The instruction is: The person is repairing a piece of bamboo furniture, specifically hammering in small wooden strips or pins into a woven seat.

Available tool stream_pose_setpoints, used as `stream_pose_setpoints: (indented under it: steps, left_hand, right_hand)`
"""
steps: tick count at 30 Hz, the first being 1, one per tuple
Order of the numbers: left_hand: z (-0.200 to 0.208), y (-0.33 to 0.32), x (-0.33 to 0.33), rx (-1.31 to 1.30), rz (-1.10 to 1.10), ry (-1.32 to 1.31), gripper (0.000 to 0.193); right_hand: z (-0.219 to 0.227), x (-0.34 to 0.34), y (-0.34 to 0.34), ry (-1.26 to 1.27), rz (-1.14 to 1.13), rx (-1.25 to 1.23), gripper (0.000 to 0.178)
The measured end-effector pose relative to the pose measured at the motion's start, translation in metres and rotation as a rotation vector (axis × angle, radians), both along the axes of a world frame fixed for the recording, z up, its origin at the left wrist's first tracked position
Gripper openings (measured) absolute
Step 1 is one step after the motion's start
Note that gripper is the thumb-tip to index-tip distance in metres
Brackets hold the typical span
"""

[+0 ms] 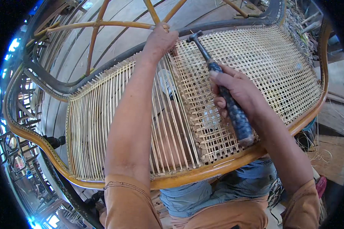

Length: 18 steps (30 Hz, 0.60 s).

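My right hand (237, 89) is wrapped round a hammer (233, 108) with a dark, mottled grip. Its small metal head points away from me, just above the woven cane near the far rail. My left hand (162, 40) is closed at the dark far rail (132, 53) of a rattan seat; what its fingers hold is hidden. Right of a dividing bar (185, 101), the cane lattice (252, 61) is woven in both directions. On the left side, only parallel cane strands (91, 126) run from far rail to near rail, partly covered by my left forearm.
A curved, varnished near rail (218, 166) passes in front of my lap. Bent rattan poles (103, 23) cross beyond the far rail, above a plank floor (118, 42). Loose cane strips (319, 150) hang at the right, and stacked frames (25, 126) stand at the left.
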<state>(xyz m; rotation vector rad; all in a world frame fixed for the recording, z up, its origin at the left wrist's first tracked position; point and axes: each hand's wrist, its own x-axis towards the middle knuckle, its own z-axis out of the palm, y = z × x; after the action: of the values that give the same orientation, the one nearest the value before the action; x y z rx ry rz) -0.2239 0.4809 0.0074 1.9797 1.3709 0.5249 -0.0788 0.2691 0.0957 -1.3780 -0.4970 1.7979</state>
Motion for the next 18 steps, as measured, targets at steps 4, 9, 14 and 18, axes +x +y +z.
stream_pose_setpoints:
  steps: [4, 9, 14, 18]
  left_hand:
    - [0.0, -0.009, 0.018, 0.182, 0.021, 0.068, 0.042]
    - [0.001, -0.008, 0.021, 0.236, 0.031, 0.09, 0.04]
    - [-0.009, -0.004, 0.015, 0.361, -0.003, 0.085, 0.038]
    - [-0.003, -0.013, 0.02, 0.308, 0.087, 0.057, 0.036]
  right_hand:
    - [-0.005, -0.006, 0.004, -0.004, -0.153, -0.089, 0.025]
    - [-0.007, -0.008, 0.007, 0.089, -0.154, -0.119, 0.03]
    - [-0.002, -0.012, 0.008, 0.082, -0.159, -0.148, 0.024]
    - [-0.007, -0.008, 0.009, 0.056, -0.177, -0.117, 0.021]
